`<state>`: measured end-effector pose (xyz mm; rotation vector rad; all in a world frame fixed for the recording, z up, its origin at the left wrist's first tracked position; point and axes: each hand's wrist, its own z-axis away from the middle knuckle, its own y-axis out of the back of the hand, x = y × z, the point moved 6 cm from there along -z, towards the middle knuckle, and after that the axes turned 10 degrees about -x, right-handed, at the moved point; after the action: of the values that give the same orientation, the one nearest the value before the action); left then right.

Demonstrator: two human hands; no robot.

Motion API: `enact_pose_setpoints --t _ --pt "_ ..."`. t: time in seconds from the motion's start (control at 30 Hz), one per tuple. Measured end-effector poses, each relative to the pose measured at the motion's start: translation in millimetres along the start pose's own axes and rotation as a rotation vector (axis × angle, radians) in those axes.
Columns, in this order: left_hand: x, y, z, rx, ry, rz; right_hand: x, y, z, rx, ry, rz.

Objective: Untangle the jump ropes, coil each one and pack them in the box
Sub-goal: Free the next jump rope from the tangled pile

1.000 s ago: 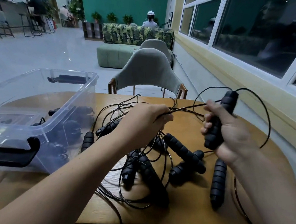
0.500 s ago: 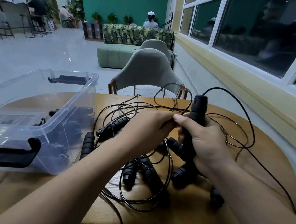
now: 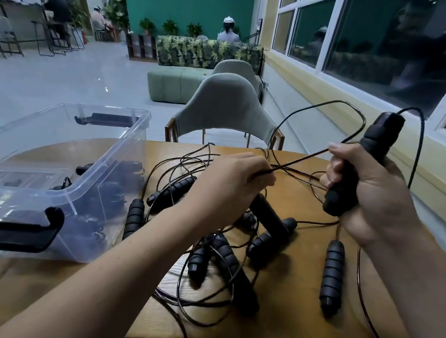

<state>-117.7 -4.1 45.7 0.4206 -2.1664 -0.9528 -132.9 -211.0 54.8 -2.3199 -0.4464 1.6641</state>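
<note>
The right hand [image 3: 374, 194] is closed round one black foam handle [image 3: 377, 140], with the fingers wrapped tight and the handle tilted, its top end up and away from the person. A thin black cord [image 3: 299, 161] leaves that top end, loops out to the right of the hand and drops past the wrist. A stretch of cord also runs taut from the top finger of the right hand across to the left hand [image 3: 228, 183], which pinches it at the fingertips, the knuckles curled over. The two hands are apart, the left lower and just above the heap.

The rest of the jump ropes [image 3: 270, 236] lie tangled on the wooden table [image 3: 296, 328] under and around the left hand. I count seven more handles there: two to the left of the left wrist, four below and between the hands, part hidden by the wrist, and one alone beneath the right forearm. That makes eight handles with the one held. The cords cross too thickly to count.

To the left of the left arm stands one clear plastic box [image 3: 126, 143] with two black latches [image 3: 12, 227]. Dark coiled ropes lie inside, too blurred through the wall to number. Beyond the hands are two grey chairs [image 3: 222, 108].
</note>
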Motion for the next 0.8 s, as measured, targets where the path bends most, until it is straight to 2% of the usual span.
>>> enact_pose_setpoints --t 0.17,0.33,0.47,0.67,0.8 --pt "-3 -9 1 -0.073 0.095 0.052 0 10 -6 0.025 -0.025 -0.1" --pt "-3 -14 5 -0.149 0.171 0.28 -4 19 -11 0.088 -0.041 -0.136" --pt "2 -21 8 -0.265 0.149 0.338 -4 25 -13 0.122 -0.048 -0.15" --pt "-6 -19 11 -0.282 0.185 0.384 -5 42 -16 0.199 -0.076 -0.184" --pt "-12 -20 13 -0.246 0.316 0.644 9 46 -15 0.222 -0.146 -0.125"
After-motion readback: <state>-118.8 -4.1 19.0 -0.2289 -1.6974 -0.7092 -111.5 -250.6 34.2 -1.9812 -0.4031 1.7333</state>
